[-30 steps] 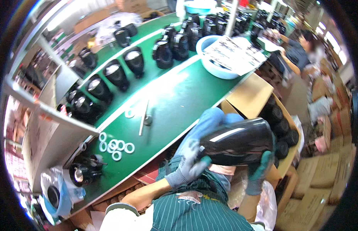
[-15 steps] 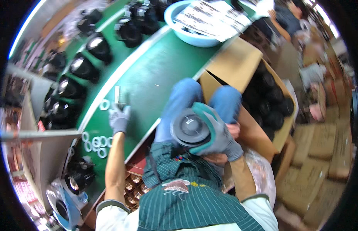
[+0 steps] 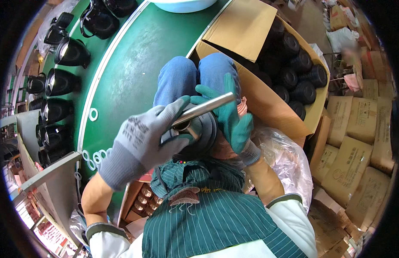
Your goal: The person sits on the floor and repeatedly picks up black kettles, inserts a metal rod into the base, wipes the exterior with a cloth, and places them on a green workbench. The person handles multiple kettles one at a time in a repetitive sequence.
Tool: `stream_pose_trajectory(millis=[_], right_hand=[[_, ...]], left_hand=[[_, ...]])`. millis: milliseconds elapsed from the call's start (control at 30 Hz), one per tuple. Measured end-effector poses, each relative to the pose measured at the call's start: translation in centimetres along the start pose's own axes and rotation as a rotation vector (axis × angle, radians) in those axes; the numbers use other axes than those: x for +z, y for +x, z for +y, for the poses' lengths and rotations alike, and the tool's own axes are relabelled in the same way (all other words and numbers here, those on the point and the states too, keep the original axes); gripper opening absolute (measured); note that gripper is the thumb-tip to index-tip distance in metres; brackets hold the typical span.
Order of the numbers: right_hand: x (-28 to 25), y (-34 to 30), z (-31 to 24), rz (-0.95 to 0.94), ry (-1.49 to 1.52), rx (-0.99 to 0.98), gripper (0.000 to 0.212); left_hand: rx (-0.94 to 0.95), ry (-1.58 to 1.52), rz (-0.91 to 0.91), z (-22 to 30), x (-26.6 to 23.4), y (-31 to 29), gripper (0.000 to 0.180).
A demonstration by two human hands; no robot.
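Note:
In my gloved left hand [image 3: 137,139] is a metal T-shaped tool [image 3: 212,104], its bar slanting up to the right and its shaft pointing down. Beneath the tool sits a dark round part [image 3: 209,131] at my lap, partly hidden by the hand and bar. My gloved right hand [image 3: 234,122] is beside the part's right side, green palm showing and fingers stretched apart, close to the bar's far end. Several white rings [image 3: 93,114] lie on the green bench at the left.
An open cardboard box [image 3: 268,116] of black cylindrical parts [image 3: 303,92] stands at my right. Black jugs [image 3: 62,81] line the bench's far left. A light blue basin [image 3: 182,5] is at the top. Clear plastic [image 3: 285,159] and stacked cartons [image 3: 350,167] lie right.
My left hand has come from the bench to my lap, bringing the metal tool over the round part. My right hand's fingers have spread from their hold around the part.

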State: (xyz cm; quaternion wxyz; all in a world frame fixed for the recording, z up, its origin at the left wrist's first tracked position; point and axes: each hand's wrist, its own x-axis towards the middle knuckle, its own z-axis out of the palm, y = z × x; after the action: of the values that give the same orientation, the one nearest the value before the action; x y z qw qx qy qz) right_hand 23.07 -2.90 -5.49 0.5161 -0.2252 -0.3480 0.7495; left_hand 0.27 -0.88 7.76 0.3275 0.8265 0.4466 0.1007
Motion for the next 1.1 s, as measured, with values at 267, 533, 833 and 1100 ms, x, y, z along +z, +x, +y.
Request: stream_pose_trajectory(millis=[267,533,833,1100], right_hand=[[-1.8,10.6,-0.8,-0.235,-0.074,0.202,0.054],[-2.7,13.7,6.2,-0.593,0.140,0.170,0.039],[-5.2,10.3,2.5,-0.447,0.463,0.405,0.052],[-3.1,1.7,-2.8,-0.368,0.202,0.120,0.044]], left_hand=[[-0.585,0.289,0.068,9.8,6.0,0.9,0.091],[-0.777,0.374,0.118,10.2,8.7,2.1,0.088],[-0.295,0.083,0.482,4.9,7.9,-0.4,0.071],[-0.210,-0.403,0.345,-3.3,3.4,0.7,0.072]])
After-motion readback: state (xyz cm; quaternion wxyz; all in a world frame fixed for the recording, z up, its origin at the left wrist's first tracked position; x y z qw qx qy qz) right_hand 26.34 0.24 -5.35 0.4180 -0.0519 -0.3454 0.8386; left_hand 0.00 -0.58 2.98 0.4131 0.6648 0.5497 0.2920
